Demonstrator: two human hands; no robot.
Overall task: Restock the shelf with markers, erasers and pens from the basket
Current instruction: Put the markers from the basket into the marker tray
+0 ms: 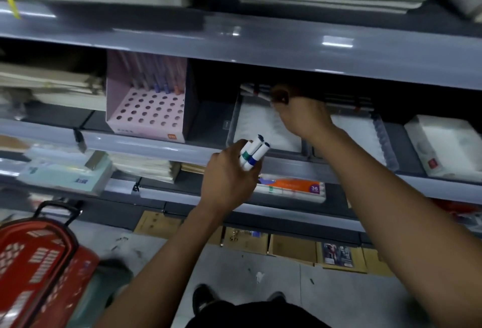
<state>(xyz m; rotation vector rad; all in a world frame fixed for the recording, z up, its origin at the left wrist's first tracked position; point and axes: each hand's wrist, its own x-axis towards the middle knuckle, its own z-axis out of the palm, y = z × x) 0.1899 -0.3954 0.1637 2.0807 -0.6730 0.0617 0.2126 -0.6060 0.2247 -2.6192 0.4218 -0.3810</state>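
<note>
My left hand (227, 179) grips a small bunch of white markers (253, 154) with green and blue bands, held in front of the middle shelf's edge. My right hand (300, 114) reaches deep into a clear tray (234, 119) on that shelf, its fingers curled on a marker at the dark back, where more white markers (254, 90) lie in a row. The red basket (34, 262) stands on the floor at the lower left; its contents are blurred.
A pink pen display box (146, 108) with a perforated base stands left of the tray. A second clear tray (365, 129) and a white box (443, 142) sit to the right. Paper stacks fill the shelf above. Below lie packets (292, 189) and cardboard boxes (292, 248).
</note>
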